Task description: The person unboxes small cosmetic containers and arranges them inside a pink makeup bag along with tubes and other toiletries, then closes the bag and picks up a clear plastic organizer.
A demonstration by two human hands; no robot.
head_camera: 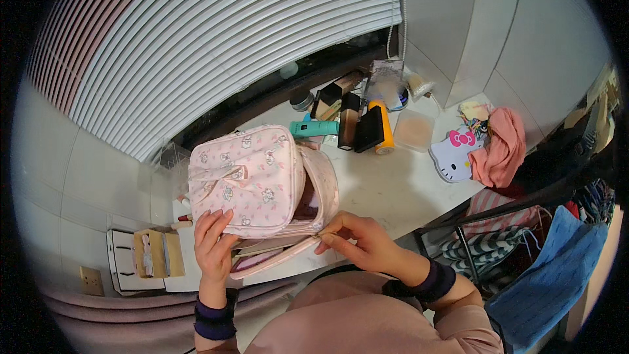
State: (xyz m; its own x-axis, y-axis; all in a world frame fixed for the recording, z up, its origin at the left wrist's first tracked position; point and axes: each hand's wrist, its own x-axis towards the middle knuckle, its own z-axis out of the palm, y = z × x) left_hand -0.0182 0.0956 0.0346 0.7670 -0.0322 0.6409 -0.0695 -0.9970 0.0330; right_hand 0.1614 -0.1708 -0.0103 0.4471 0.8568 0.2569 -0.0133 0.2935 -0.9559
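Observation:
A pale pink cosmetic bag (255, 167), printed with small characters and flowers, stands on the white marbled counter in front of me. Its lid bears a fabric handle (231, 175), and a gap on the right side shows the darker inside. The front pocket flap (275, 259) hangs open toward me, with flat items partly visible within. My left hand (214, 241) holds the near left corner of the bag, fingers spread over the lid. At the near right corner, my right hand (361, 243) pinches the zipper end of the front pocket between thumb and fingers.
Cosmetics crowd the counter behind the bag: a teal tube (314, 129), an orange tube (385, 130), a black compact (369, 130), a clear-lidded box (414, 130). Rightward lie a cat-face case (452, 160) and a pink cloth (503, 147). A cardboard box (152, 254) sits left.

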